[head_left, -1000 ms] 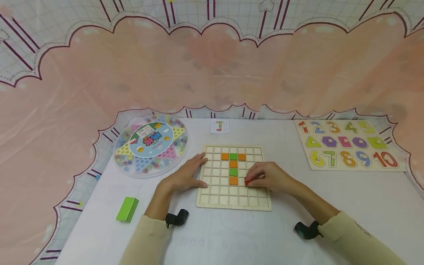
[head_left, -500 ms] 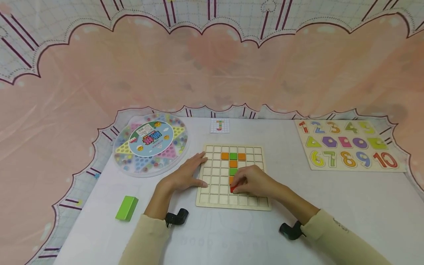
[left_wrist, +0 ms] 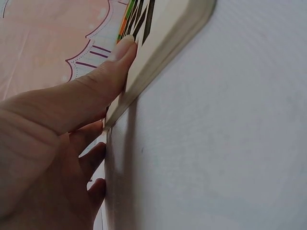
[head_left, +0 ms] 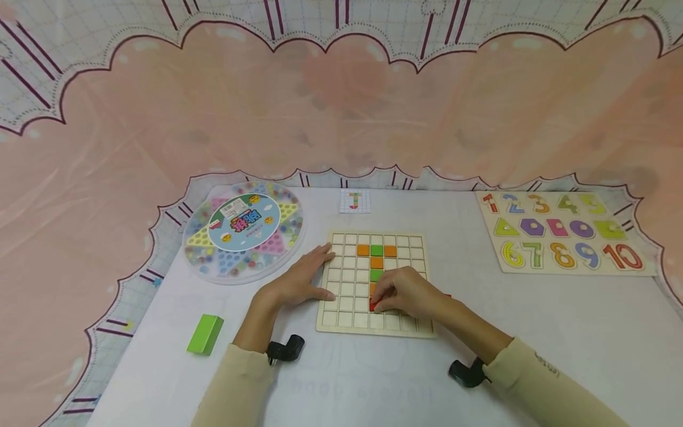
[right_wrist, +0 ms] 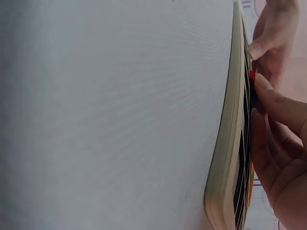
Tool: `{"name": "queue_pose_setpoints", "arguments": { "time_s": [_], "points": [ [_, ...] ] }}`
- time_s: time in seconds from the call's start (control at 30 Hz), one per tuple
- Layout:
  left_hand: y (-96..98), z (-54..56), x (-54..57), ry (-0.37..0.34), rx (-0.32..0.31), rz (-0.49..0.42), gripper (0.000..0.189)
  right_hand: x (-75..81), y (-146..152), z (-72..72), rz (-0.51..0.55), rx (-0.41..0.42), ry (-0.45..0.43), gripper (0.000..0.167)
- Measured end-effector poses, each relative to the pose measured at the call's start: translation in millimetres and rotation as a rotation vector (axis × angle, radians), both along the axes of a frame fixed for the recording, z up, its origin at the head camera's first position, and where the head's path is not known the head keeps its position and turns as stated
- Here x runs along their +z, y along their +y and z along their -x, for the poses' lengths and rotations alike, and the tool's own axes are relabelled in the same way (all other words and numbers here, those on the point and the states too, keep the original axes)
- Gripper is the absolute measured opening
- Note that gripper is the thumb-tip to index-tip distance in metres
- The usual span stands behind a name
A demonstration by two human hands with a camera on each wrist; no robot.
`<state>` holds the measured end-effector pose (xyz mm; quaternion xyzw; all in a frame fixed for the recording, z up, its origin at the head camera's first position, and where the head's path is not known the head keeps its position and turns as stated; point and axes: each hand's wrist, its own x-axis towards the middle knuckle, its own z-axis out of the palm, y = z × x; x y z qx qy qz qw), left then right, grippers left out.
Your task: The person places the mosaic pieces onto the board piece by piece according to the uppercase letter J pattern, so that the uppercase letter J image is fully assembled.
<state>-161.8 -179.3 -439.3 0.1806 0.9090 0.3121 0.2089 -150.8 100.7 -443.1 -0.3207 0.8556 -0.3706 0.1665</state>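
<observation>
A square wooden grid board point(head_left: 331, 323) lies on the white table with orange and green tiles in its cells. Three of them, an orange tile point(head_left: 363, 251), a green tile point(head_left: 376, 251) and another orange tile point(head_left: 390, 251), make a row. Below the green one runs a column of more tiles. My right hand point(head_left: 408, 293) pinches a red tile point(head_left: 372, 305) at the bottom of that column, between thumb and fingertips. My left hand point(head_left: 299, 279) rests on the board's left edge, its fingers spread and the thumb point(left_wrist: 122, 50) over the rim.
Behind the board lies a small card point(head_left: 354, 201) with a J pattern. A round marble-game box point(head_left: 243, 222) is at the back left, a green block point(head_left: 205, 335) at the front left. A number puzzle board point(head_left: 565, 234) lies at right. Something red point(head_left: 447, 295) peeks out behind my right wrist.
My right hand has carried the red tile leftward across the board to the foot of the column, then stayed there. The left hand keeps its place.
</observation>
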Motion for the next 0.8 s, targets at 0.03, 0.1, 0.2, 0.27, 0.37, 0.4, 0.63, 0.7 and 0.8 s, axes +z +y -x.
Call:
{"name": "queue_pose_setpoints", "arguments": {
  "time_s": [0.03,0.1,0.2,0.27,0.37,0.4,0.63,0.7,0.8],
  "points": [
    [0.1,-0.1,-0.1,0.000,0.001,0.001,0.093,0.1,-0.2,-0.1,-0.003,-0.003,0.006,0.008],
    [0.4,-0.2,-0.1,0.001,0.003,-0.003,0.093,0.5,-0.5,-0.5,-0.006,-0.009,0.008,0.008],
    [0.7,-0.2,-0.5,0.004,0.002,-0.006,0.092,1.0,-0.8,-1.1,-0.011,-0.015,0.005,0.009],
    [1.1,-0.1,-0.6,0.004,0.003,-0.007,0.092,0.9,-0.8,-1.5,-0.018,-0.019,0.013,0.008],
    [0.9,0.4,-0.3,0.008,0.002,-0.003,0.092,0.5,-0.9,-1.5,-0.029,-0.025,0.035,0.008],
    [0.9,0.4,-0.1,0.008,0.002,-0.003,0.093,0.4,-0.9,-1.3,-0.032,-0.026,0.043,0.008],
    [0.8,0.3,0.4,0.008,0.004,-0.006,0.093,0.7,-0.3,-1.3,-0.021,-0.030,0.042,0.009],
    [0.7,0.3,0.1,0.013,0.002,-0.006,0.093,0.8,-0.4,-1.3,-0.028,-0.029,0.042,0.009],
    [0.8,0.3,0.2,0.013,0.002,-0.004,0.093,1.1,-0.7,-1.1,-0.042,-0.029,0.038,0.008]
  ]
}}
